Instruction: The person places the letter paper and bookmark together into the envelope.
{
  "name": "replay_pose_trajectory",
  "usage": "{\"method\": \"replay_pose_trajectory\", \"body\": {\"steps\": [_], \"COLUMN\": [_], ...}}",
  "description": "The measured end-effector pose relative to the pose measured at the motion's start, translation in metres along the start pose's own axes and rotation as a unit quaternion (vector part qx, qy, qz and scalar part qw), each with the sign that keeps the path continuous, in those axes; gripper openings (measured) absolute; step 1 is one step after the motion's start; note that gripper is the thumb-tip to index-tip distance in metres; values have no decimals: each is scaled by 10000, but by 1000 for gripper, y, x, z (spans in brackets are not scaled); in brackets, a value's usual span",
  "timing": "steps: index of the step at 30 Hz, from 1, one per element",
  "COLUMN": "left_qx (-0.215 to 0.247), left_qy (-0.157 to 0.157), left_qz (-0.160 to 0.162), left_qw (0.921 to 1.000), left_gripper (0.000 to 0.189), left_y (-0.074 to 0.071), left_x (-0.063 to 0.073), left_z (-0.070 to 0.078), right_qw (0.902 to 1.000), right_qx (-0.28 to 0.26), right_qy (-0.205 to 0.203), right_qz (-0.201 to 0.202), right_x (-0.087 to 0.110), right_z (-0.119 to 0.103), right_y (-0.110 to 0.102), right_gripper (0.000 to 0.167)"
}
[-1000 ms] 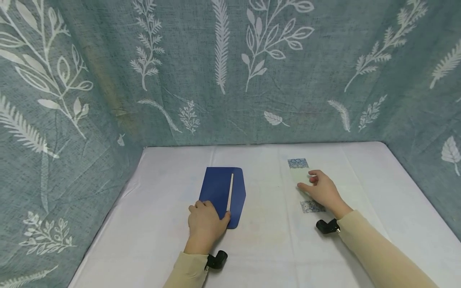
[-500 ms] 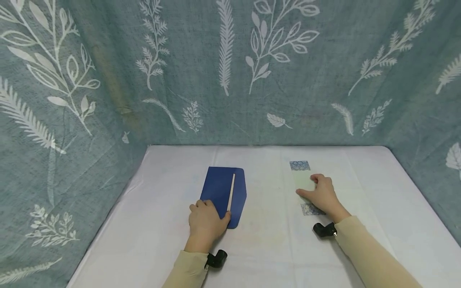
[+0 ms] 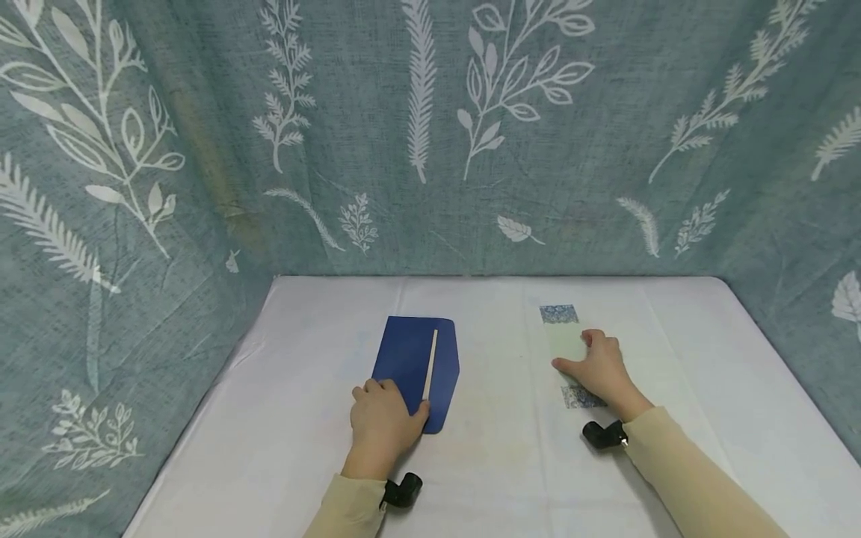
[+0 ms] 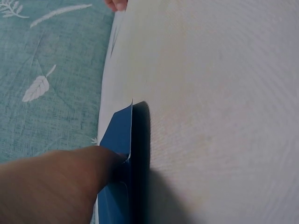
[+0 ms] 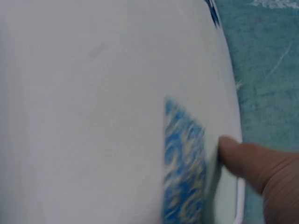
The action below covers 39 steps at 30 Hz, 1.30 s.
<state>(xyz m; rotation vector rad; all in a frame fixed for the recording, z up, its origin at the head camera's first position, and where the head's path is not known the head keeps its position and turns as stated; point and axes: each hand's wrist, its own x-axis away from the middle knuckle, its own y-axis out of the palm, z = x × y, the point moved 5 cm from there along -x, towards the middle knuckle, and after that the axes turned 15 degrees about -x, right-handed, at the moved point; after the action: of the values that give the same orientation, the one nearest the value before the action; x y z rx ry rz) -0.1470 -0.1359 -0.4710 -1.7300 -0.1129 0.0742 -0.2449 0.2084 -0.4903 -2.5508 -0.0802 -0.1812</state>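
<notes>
Your left hand [image 3: 382,418] grips the near end of a blue envelope [image 3: 410,351], fingers over its left side and thumb hooked at the near end of a long pale slit [image 3: 431,362]. The slit looks like the envelope's mouth, with the flap spread to the right of it, though I can't be sure what shows pale inside. The envelope lies left of the middle of the white-clothed table [image 3: 491,471], well in from the near edge.

Your right hand [image 3: 605,373] pinches a pale green card [image 3: 566,342] across its width: thumb at the left long side, curled fingers at the right. How firm that pinch is, neither the head view nor the blurred right wrist view tells. The card lies toward the table's far right corner — one blue patterned band [image 3: 559,314] at its far end, another patterned band [image 3: 581,397] at its near end, partly behind your wrist.

I'd judge the step in hand to be taking hold of the card while the other hand steadies the envelope. The next move calls for an even pinch on both long sides, so the thin card comes up without buckling or slipping — and for your left thumb to keep the slit parted.
</notes>
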Motion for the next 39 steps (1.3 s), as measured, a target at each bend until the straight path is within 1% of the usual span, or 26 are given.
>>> {"method": "replay_pose_trajectory", "body": {"steps": [5, 12, 14, 20, 27, 33, 36, 39], "left_qx": [20, 15, -21, 47, 130, 168, 190, 168], "left_qy": [-25, -26, -30, -54, -80, -96, -97, -90], "left_qz": [22, 34, 15, 26, 1, -4, 66, 64], "left_qw": [10000, 10000, 10000, 10000, 9999, 9998, 9998, 9998], "left_gripper": [88, 87, 87, 89, 88, 87, 87, 88], "left_y": [-1, -4, -4, -5, -3, -1, -3, -4], "left_x": [1, 3, 3, 2, 2, 2, 1, 1], "left_z": [-1, -1, -1, -2, -3, -3, -2, -2], "right_qw": [9982, 9962, 9960, 9960, 9947, 9934, 9936, 9934], "right_qx": [351, 591, 587, 267, -186, -457, -572, -671], "right_qy": [490, 644, 678, 823, 875, 903, 822, 756], "right_qz": [71, -30, -60, -232, -499, -538, -528, -545], "right_x": [2, -1, -1, -1, -2, -2, -4, -6], "right_z": [-6, -12, -13, -10, -5, -2, 0, 4], "right_y": [0, 0, -1, -4, -8, -8, -11, -12], "right_gripper": [93, 96, 97, 98, 78, 68, 65, 61]}}
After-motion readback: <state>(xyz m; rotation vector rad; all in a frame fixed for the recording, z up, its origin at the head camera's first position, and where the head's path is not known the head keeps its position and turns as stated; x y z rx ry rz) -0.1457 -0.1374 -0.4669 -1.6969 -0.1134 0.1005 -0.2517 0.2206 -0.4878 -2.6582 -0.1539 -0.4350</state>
